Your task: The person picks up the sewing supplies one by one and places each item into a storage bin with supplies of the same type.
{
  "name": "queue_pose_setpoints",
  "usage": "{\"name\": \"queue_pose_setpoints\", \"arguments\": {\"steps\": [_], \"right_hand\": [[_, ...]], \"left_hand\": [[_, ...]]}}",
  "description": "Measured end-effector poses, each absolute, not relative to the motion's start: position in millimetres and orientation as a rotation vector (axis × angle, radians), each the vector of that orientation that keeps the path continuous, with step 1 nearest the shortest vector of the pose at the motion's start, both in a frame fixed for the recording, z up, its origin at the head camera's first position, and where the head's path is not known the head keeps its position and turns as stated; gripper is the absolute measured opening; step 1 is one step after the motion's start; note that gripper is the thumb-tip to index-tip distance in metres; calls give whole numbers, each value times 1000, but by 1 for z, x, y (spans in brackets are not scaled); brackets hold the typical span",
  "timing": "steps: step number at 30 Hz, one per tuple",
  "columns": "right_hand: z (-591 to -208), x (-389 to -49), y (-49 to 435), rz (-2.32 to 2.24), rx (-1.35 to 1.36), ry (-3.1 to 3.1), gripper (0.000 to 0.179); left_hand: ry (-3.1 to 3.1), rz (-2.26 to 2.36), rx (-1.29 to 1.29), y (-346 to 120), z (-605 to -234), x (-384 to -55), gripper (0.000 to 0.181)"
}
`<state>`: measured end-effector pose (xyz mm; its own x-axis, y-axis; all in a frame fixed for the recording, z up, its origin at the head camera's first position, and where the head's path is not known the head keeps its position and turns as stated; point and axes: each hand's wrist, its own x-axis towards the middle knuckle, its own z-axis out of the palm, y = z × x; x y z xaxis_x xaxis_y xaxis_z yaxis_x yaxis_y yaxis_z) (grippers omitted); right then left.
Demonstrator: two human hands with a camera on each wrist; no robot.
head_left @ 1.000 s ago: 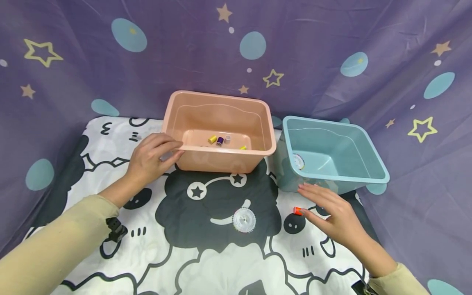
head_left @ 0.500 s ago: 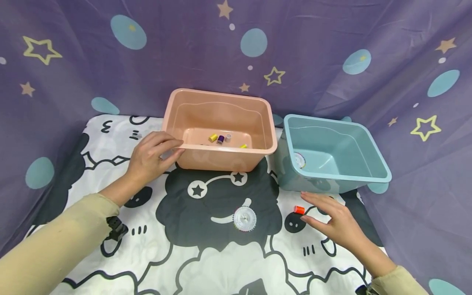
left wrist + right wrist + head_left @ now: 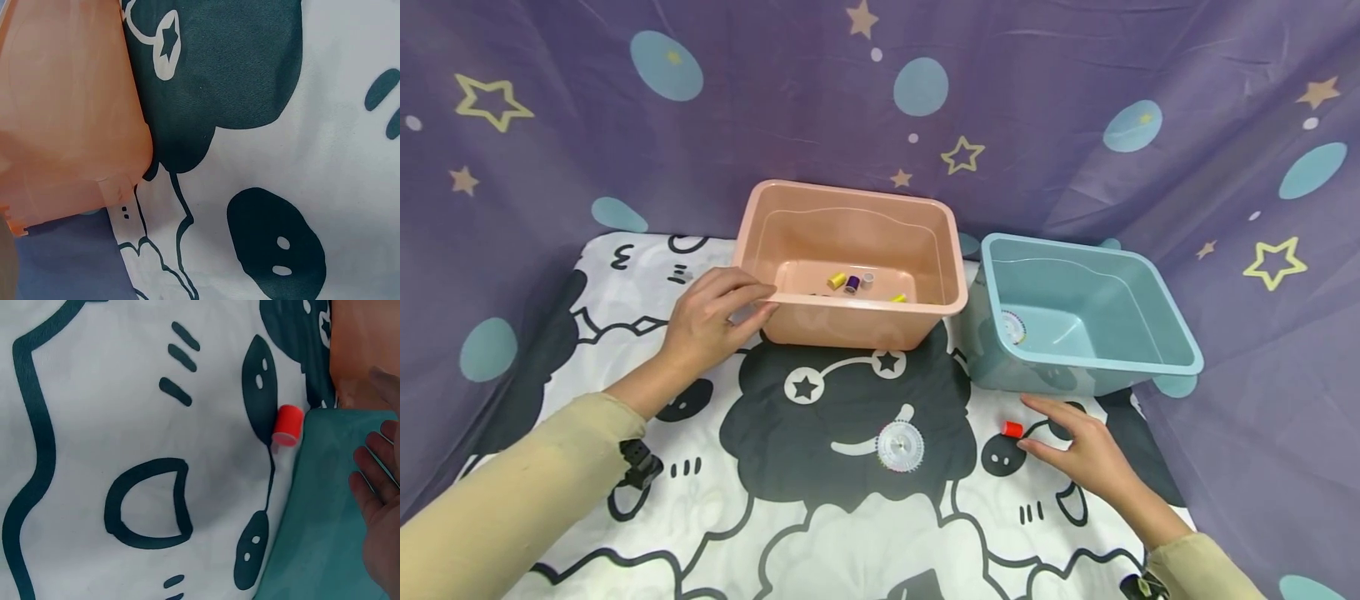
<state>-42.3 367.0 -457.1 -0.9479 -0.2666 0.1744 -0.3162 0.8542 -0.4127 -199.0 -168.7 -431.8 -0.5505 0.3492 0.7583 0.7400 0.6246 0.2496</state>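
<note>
My left hand (image 3: 711, 321) holds the front left corner of a peach plastic bin (image 3: 865, 327), fingers at the rim and thumb against the outside. Small thread spools, yellow (image 3: 837, 281), purple (image 3: 852, 284) and white (image 3: 868, 280), lie inside; the front wall partly hides others. A red thread spool (image 3: 1012, 429) lies on its side on the cloth. Beside it, my right hand (image 3: 1086, 446) spreads thumb and fingers with nothing held. The right wrist view also shows the red spool (image 3: 288, 425) apart from the right hand (image 3: 381, 481).
A blue bin (image 3: 1097, 364) stands right of the peach one, with a round pin wheel (image 3: 1013, 327) inside. Another pin wheel (image 3: 900, 446) lies on the patterned cloth (image 3: 820, 542). A purple curtain (image 3: 805, 100) hangs behind and at both sides.
My right thumb, at the red spool a second ago, is now clear of it, and the right fingers have drawn down slightly from the blue bin. My left hand has kept its place.
</note>
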Motion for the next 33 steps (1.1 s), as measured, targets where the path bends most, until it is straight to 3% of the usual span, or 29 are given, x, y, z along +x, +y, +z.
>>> {"name": "queue_pose_setpoints", "arguments": {"steps": [33], "right_hand": [[-503, -52, 375, 805, 298, -2975, 59]], "left_hand": [[-2181, -743, -834, -170, -432, -199, 28]]}}
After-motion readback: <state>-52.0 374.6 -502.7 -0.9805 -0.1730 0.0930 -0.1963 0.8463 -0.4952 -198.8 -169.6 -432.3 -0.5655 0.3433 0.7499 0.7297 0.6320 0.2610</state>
